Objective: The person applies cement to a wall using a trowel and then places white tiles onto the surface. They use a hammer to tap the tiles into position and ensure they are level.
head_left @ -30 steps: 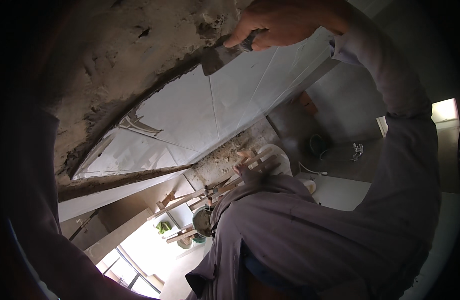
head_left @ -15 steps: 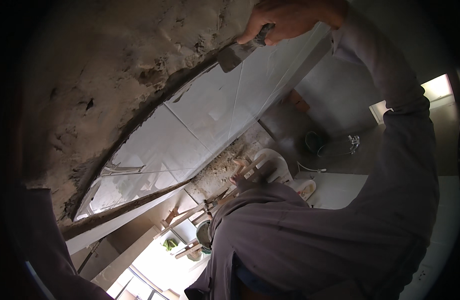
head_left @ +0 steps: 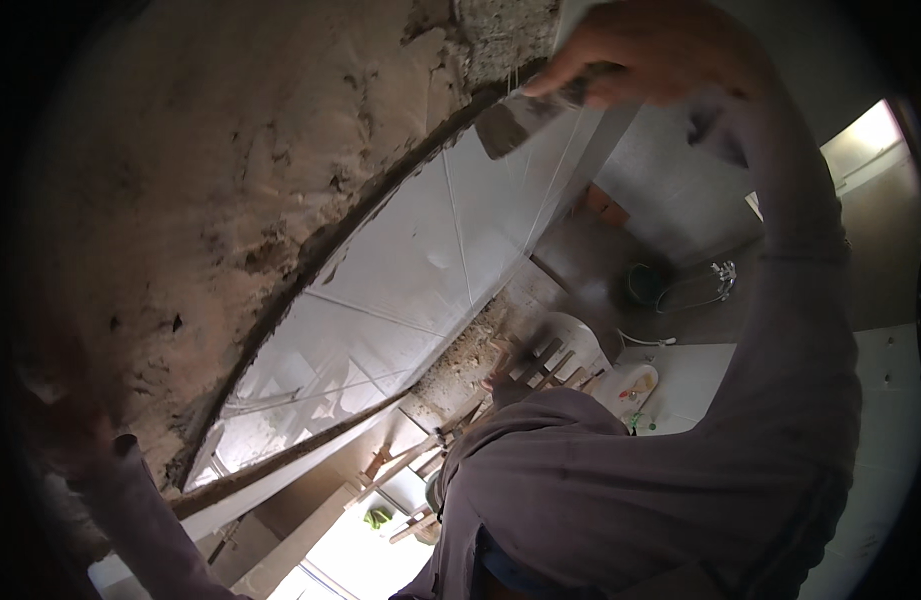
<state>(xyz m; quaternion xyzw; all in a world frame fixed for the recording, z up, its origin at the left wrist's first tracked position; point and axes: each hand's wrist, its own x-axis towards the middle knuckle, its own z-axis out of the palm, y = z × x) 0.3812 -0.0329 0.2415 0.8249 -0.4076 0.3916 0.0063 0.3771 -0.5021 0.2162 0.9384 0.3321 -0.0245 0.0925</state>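
Observation:
My right hand (head_left: 651,60) is up at the top, closed around the handle of a putty knife. The flat, mortar-smeared blade of this putty knife (head_left: 503,130) points down over the white tiled wall (head_left: 381,285), close to the dark upper edge of the tiles. I cannot tell whether it touches them. My left hand (head_left: 76,430) is at the far left against the rough plaster wall (head_left: 221,180); its fingers are dim and smeared by motion. A small dark thing lies by its wrist, too unclear to name.
Below are a white basin-like fixture (head_left: 566,345) and wooden pieces of a trestle or scaffold (head_left: 421,455). A dirty strip of rubble (head_left: 456,365) runs along the tiles' foot. A hose with a metal fitting (head_left: 724,280) and an orange block (head_left: 607,205) lie further right.
My right hand and the putty knife have shifted right and slightly down, and the blade is tilted differently. My left hand has come into view at the left. The whole view has shifted a little.

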